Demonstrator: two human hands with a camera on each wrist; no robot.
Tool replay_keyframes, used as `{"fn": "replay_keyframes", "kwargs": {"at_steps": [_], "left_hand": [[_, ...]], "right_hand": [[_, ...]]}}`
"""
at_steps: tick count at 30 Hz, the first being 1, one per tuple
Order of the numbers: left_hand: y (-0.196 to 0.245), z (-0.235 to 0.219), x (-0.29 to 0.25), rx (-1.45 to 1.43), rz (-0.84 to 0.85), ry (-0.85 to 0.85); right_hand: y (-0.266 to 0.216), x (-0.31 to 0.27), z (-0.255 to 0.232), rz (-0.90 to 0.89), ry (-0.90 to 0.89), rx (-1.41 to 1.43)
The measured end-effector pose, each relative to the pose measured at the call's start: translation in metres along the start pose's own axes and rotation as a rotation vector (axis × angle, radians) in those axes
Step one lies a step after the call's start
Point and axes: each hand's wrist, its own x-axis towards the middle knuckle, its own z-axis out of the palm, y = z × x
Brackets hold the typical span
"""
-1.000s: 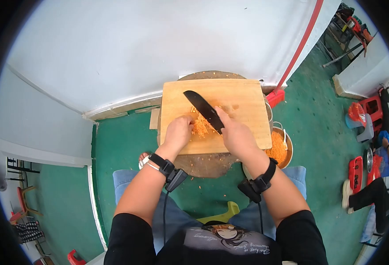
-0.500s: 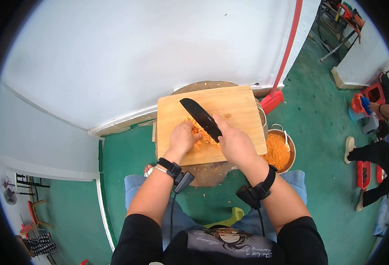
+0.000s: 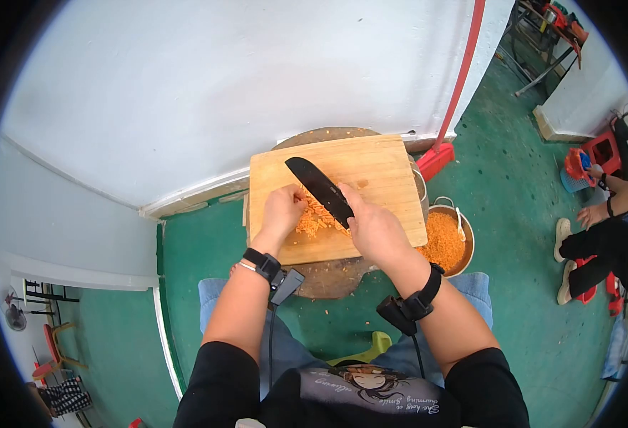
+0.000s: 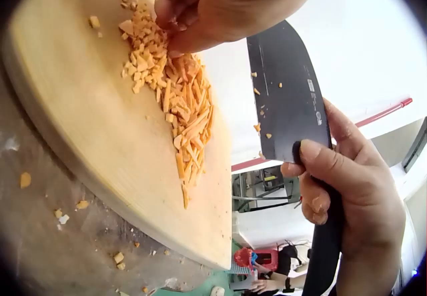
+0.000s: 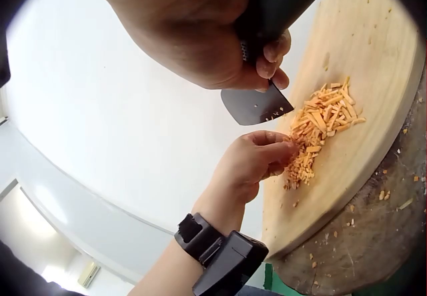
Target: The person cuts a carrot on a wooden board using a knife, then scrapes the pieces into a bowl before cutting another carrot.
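Observation:
My right hand (image 3: 380, 230) grips the handle of a black-bladed kitchen knife (image 3: 319, 191), held over the cutting board (image 3: 382, 160) with orange bits stuck to the blade. In the left wrist view the blade (image 4: 287, 96) is raised off the wood. My left hand (image 3: 283, 212) is at the left side of a pile of chopped carrot (image 3: 317, 217), its fingers curled and its thumb and fingertips pinching at the pieces. Thin carrot strips (image 4: 193, 136) lie at one end of the pile, and finer diced bits (image 4: 143, 59) lie by the left hand.
A round wooden block (image 3: 328, 277) carries the board. Beside it on the right stands a metal pot (image 3: 471, 246) of minced carrot with a white-handled utensil. A red dustpan (image 3: 437, 162) leans by the white wall (image 3: 221, 78). Another person (image 3: 606, 250) sits at the far right.
The knife was close against the carrot pile and now stands apart from it at the upper right. My left hand has shifted up and left, uncovering more diced pieces.

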Motion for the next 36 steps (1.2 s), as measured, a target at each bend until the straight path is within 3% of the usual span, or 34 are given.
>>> {"fn": "replay_keyframes", "kwargs": {"at_steps": [6,9,11,15,17,21,23,24,26,33,36], "left_hand": [[-0.022,-0.016,-0.002,-0.038,0.012,-0.003],[-0.028,-0.011,-0.002,0.036,0.059,-0.105],[-0.031,-0.005,-0.003,0.082,0.343,-0.025],[-0.022,-0.005,-0.004,0.192,0.389,-0.072],[-0.018,-0.001,-0.006,0.301,0.283,-0.065],[-0.013,0.004,-0.014,0.369,0.241,0.021],[-0.007,0.001,-0.017,0.111,0.103,0.19],[-0.003,-0.002,-0.018,0.119,0.107,0.199],[0.001,-0.008,-0.023,-0.156,-0.103,0.283],[-0.003,-0.01,-0.063,-0.264,-0.227,0.246],[-0.006,-0.018,-0.061,-0.457,-0.298,0.246]], "right_hand": [[-0.001,-0.008,-0.009,0.026,-0.018,0.028],[0.001,-0.013,-0.013,0.01,-0.001,0.031],[0.004,-0.018,-0.014,-0.01,0.019,0.029],[0.008,-0.029,-0.018,-0.024,0.046,0.07],[0.008,-0.033,-0.022,-0.029,0.043,0.084],[0.009,-0.038,-0.024,-0.026,0.018,0.106],[0.01,-0.039,-0.025,-0.035,0.019,0.129],[0.01,-0.04,-0.024,-0.037,0.017,0.134],[0.014,-0.041,-0.021,-0.052,0.013,0.146],[0.018,-0.043,-0.016,-0.114,0.001,0.12],[0.019,-0.036,-0.009,-0.11,0.007,0.129]]}}
